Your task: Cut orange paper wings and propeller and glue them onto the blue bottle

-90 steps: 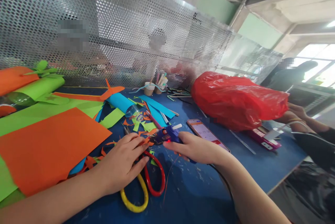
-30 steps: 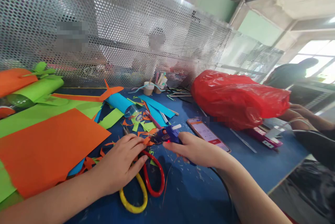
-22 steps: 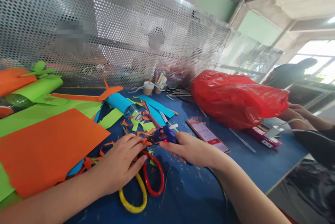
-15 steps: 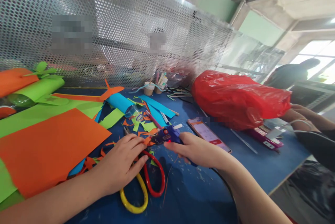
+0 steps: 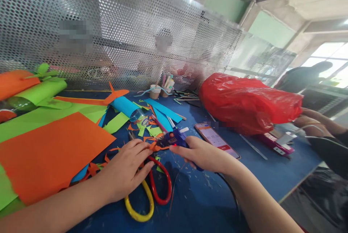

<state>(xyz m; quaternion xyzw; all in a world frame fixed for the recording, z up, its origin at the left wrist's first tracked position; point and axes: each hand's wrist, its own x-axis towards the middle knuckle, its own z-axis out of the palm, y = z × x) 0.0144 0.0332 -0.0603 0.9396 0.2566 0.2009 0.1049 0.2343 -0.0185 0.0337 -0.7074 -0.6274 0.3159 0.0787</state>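
Note:
My right hand (image 5: 206,153) is wrapped round a blue hot glue gun (image 5: 176,138), which has a small red light lit and a white glue stick at its back. Its nozzle points left, down at a strip of orange paper (image 5: 160,147). The fingertips of my left hand (image 5: 126,171) are on the near end of that strip, partly hiding it. Under and beside this hand lie scissors with one yellow handle (image 5: 140,216) and one red handle (image 5: 169,186); their blades run beneath the fingers.
Orange card (image 5: 54,149) and green paper lie at left. A blue-wrapped plastic bottle (image 5: 126,107) lies among scraps. Behind it stand cups of pens (image 5: 167,88). To the right are a phone (image 5: 217,140), a red plastic bag (image 5: 244,102) and another person's arm (image 5: 312,122). Perforated metal screens the back.
The glue gun has shifted slightly, with its nozzle lower over the orange strip, and more of that strip shows beneath it. My left hand stays in place.

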